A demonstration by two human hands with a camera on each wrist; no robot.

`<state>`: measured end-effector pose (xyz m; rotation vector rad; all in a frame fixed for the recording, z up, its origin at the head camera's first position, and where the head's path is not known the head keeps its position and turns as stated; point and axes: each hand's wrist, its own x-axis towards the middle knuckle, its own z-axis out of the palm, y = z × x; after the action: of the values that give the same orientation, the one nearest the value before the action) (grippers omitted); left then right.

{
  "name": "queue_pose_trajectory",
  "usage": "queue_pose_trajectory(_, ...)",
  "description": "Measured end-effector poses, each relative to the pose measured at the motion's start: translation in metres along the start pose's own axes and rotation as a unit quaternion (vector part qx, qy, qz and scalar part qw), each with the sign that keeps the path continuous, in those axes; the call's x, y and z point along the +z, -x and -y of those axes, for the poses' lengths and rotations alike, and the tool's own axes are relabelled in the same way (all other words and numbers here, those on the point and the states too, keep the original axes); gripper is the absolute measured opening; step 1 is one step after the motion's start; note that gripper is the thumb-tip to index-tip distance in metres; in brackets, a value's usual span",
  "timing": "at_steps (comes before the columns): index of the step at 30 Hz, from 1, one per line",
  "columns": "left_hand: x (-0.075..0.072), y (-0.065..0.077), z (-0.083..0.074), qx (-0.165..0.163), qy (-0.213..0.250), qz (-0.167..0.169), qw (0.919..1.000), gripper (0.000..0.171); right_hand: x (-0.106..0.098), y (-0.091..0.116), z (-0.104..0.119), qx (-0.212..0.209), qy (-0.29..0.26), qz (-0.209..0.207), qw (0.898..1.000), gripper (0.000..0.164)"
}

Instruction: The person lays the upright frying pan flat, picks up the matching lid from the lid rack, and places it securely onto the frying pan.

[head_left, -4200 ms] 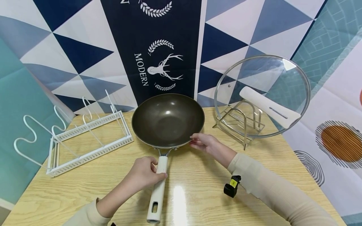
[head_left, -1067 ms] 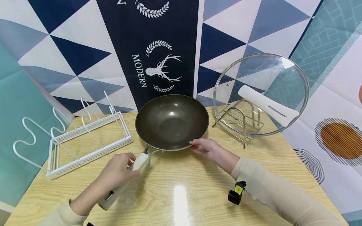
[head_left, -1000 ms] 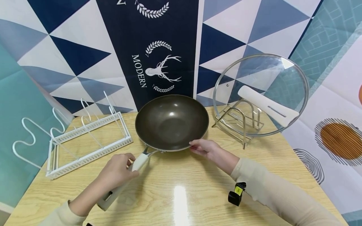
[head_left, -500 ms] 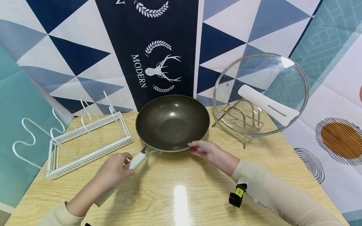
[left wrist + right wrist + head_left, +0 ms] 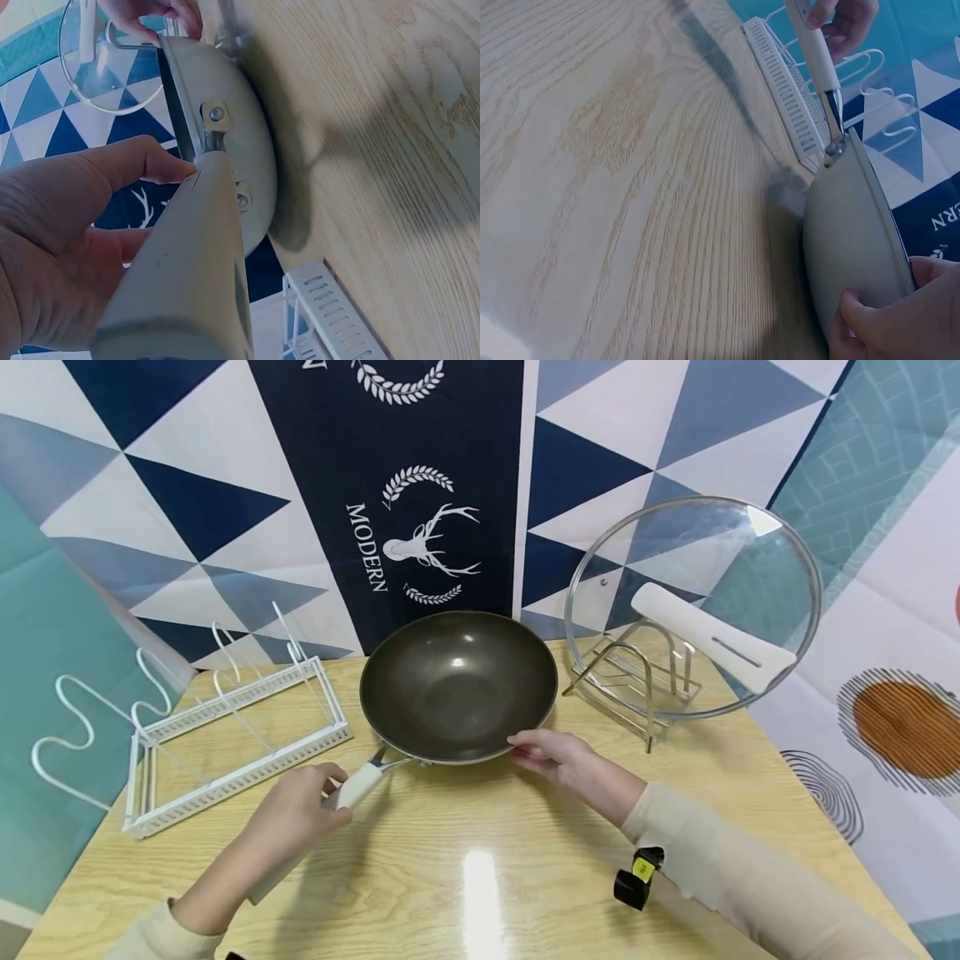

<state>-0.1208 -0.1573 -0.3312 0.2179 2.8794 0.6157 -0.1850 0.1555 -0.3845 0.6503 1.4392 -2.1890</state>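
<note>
In the head view a wok (image 5: 457,685) with a dark brown inside stands at the back middle of the table, its pale handle (image 5: 358,787) pointing front-left. My left hand (image 5: 288,814) holds that handle from the left, thumb on one side and fingers on the other. My right hand (image 5: 558,760) pinches the near right rim. Seen from the right wrist, the right thumb lies against the cream outer wall (image 5: 847,225), with fingers over the rim edge. The left wrist view shows the riveted bracket (image 5: 216,114) where the handle joins. The wok's shadow falls on the table.
A white wire rack (image 5: 247,777) with curved dividers stands at left, near the handle. To the right, a metal stand (image 5: 647,693) bears an upright glass lid with a white grip (image 5: 708,635). A patterned cloth wall (image 5: 450,460) rises close behind the wok.
Compared with about four seconds ago, the handle has swung left with my left hand, and the wok sits slightly farther right. Over the last second the handle shifts slightly farther left; my right hand stays at the rim.
</note>
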Motion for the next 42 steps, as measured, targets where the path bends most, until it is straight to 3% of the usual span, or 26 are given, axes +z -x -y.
queue_pose_trajectory(25, -0.005, -0.003, 0.007, -0.005, -0.027, -0.006, 0.9996, 0.040, -0.007, 0.002, 0.014, 0.016, -0.020, -0.010, 1.000, 0.062)
queue_pose_trajectory(27, -0.005, -0.002, 0.007, -0.012, -0.030, -0.004, 0.9995, 0.040, -0.007, 0.002, 0.014, 0.016, -0.025, -0.010, 1.000, 0.057)
queue_pose_trajectory(33, -0.005, -0.002, 0.008, -0.021, -0.039, -0.006, 0.9990, 0.041, -0.009, 0.001, 0.012, 0.011, -0.034, -0.008, 0.999, 0.016)
queue_pose_trajectory(42, -0.002, -0.005, 0.011, -0.009, -0.042, -0.020, 0.9989, 0.037, -0.008, 0.004, 0.011, 0.001, -0.024, -0.007, 1.000, 0.012)
